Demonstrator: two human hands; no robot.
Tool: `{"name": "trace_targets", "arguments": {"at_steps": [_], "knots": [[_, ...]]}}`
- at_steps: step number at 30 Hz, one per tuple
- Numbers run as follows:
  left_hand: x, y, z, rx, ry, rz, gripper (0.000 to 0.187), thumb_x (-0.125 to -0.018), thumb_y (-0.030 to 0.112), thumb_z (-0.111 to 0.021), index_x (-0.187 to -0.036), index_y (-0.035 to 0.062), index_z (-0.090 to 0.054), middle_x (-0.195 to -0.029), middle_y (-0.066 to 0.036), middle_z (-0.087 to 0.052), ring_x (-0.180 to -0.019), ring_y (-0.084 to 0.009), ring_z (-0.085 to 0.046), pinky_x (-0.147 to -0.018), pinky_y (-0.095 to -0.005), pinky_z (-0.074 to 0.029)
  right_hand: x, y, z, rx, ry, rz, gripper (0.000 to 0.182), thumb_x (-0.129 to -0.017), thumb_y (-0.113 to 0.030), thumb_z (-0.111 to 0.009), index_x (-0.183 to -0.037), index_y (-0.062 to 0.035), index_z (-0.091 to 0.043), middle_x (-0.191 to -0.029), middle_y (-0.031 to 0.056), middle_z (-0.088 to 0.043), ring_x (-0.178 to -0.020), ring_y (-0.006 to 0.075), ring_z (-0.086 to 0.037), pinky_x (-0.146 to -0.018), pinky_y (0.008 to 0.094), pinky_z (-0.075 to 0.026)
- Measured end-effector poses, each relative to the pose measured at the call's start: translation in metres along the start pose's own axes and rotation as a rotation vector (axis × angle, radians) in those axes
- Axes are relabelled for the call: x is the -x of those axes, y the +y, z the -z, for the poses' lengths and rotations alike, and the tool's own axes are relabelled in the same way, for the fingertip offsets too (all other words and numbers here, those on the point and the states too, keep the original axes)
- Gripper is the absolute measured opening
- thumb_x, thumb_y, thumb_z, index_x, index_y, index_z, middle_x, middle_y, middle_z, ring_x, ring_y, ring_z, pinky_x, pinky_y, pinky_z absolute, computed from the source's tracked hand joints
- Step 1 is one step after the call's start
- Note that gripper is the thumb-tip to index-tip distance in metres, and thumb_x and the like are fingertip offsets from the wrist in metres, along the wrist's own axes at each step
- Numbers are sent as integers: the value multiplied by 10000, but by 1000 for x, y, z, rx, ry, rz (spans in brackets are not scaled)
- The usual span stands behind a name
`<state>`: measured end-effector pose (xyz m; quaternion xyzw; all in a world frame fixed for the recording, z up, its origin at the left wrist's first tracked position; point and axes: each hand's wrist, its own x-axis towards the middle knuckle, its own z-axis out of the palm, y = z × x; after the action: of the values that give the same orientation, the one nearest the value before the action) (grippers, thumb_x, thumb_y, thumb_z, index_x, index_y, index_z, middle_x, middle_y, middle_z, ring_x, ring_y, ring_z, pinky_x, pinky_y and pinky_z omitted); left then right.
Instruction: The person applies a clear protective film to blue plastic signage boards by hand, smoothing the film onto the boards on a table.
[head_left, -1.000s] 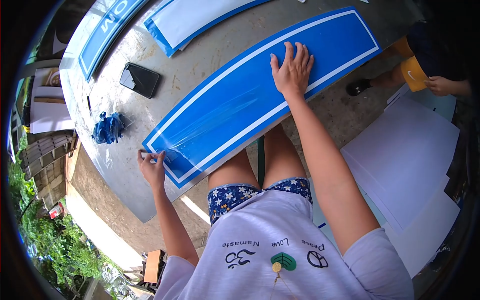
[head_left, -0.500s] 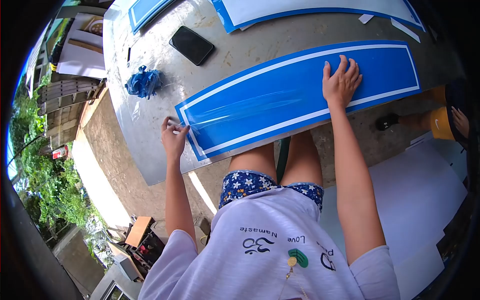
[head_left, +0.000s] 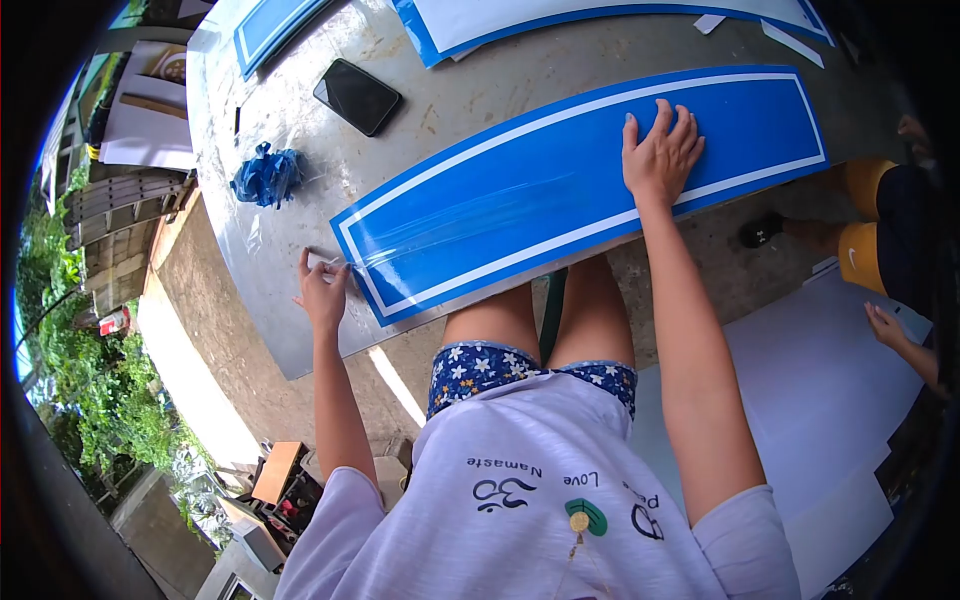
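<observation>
A long blue panel (head_left: 520, 240) with a white border line lies on the grey metal table, its near edge towards my body. My right hand (head_left: 665, 155) rests flat on the panel's right part, fingers outstretched. Just off the panel's left end, my left hand (head_left: 325, 290) has its thumb and forefinger pinched together on the end of a strip of clear film (head_left: 470, 215). Shiny streaks of this film run from that hand across the blue surface to about its middle. Where the strip's far end stops is hard to make out.
A black phone (head_left: 357, 97) and a crumpled blue film ball (head_left: 267, 176) lie on the table (head_left: 240, 90) beyond the panel. More blue-bordered panels (head_left: 600, 20) are at the far side, with white scraps (head_left: 793, 45). Another person (head_left: 885, 230) stands at the right.
The view has shifted slightly, with the table scene sliding left. My left hand still pinches the film, and the streaks look fainter. The other person's hand has moved lower at the right.
</observation>
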<state>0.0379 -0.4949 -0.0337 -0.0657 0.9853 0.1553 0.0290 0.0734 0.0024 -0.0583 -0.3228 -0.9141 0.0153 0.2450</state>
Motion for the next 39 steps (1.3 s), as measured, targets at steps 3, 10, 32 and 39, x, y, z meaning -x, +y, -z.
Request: {"name": "trace_targets", "arguments": {"at_steps": [3, 10, 32, 39], "knots": [[-2, -3, -1, -43, 29, -32, 277, -797, 323, -733, -785, 58, -653, -1531, -12, -343, -1241, -309, -516, -926, -804, -203, 1, -1, 0, -19, 7, -1, 542, -939, -482, -474, -1346, -130, -412, -1398, 173, -389, -1362, 346, -320, -1141, 564, -196], [-9, -18, 5, 27, 70, -114, 243, -766, 233, -760, -746, 26, -635, -1449, -91, -454, -1154, -331, -566, -921, -483, -436, 1, 0, -1, -16, 6, 0, 540, -943, -484, -461, -1351, -135, -405, -1403, 173, -382, -1366, 344, -317, -1145, 559, -194], [-25, -57, 9, 171, 17, -99, 185, -753, 99, -739, -720, -37, -619, -1292, -162, -579, -904, -292, -647, -759, -349, -493, 1, 1, -2, 4, 41, 4, 523, -932, -467, -504, -1326, -133, -423, -1373, 160, -400, -1338, 331, -342, -1136, 541, -212], [-24, -52, 16, 134, 21, -132, 214, -722, 122, -745, -673, -25, -597, -1227, -166, -607, -930, -317, -642, -788, -387, -502, -2, 12, 6, -191, 18, 32, 514, -926, -444, -544, -1312, -136, -404, -1338, 185, -383, -1320, 364, -336, -1125, 584, -198]]}}
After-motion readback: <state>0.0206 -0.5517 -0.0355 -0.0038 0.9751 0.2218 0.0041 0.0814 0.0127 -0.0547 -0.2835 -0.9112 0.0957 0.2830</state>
